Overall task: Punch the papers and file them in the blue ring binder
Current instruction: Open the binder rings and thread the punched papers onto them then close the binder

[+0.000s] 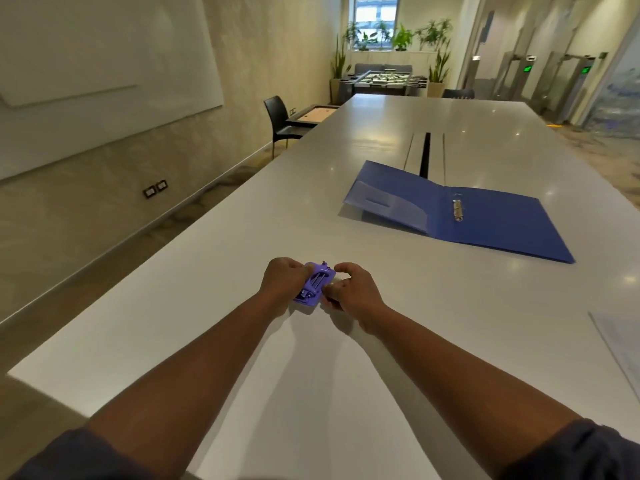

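Papers (620,344) show only as a pale sheet corner cut off by the right frame edge, faint print on it too blurred to read, while the blue ring binder (485,216) lies open on the white table (207,306) well beyond your hands, rings showing at its spine and no label legible. Your left hand (282,284) and right hand (349,292) both curl their fingers round a small purple hole punch (313,284), gripping it from either side so that its ends are hidden and no brand can be made out.
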Motion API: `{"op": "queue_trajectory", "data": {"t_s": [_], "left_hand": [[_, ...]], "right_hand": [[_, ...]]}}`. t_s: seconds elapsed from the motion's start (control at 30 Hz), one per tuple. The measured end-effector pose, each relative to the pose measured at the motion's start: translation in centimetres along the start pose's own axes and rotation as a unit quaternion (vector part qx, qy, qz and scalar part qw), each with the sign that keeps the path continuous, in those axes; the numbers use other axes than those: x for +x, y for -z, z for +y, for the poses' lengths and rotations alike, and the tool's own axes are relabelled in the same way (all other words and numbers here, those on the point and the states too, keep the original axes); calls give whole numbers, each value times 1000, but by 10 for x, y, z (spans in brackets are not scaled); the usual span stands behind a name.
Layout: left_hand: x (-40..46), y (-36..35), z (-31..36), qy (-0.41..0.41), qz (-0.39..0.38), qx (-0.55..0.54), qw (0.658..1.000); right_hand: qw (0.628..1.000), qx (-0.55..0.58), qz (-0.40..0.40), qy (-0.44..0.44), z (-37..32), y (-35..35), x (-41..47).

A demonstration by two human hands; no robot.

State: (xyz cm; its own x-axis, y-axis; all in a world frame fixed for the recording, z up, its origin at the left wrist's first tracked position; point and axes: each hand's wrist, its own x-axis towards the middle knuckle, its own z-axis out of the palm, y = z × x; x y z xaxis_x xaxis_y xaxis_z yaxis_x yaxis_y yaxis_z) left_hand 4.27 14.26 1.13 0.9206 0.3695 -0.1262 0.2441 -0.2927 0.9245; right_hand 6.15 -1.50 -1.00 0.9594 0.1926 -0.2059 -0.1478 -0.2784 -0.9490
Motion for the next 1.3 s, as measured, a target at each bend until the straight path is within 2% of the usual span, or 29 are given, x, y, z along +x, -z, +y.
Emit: {"op": "queue_trajectory", "data": {"t_s": [0.27, 0.57, 0.97, 1.3], "left_hand": [[33, 35, -23, 11, 45, 24, 999], [50, 44, -36, -6, 67, 76, 995], [50, 41, -42, -31, 64, 94, 993], [55, 43, -47, -21, 79, 99, 992]], "right_hand": [[990, -134, 12, 42, -9, -50, 30], [968, -237, -7, 77, -14, -61, 43], [956, -286, 3, 63, -10, -69, 49], [944, -324, -5, 63, -13, -72, 45]]}}
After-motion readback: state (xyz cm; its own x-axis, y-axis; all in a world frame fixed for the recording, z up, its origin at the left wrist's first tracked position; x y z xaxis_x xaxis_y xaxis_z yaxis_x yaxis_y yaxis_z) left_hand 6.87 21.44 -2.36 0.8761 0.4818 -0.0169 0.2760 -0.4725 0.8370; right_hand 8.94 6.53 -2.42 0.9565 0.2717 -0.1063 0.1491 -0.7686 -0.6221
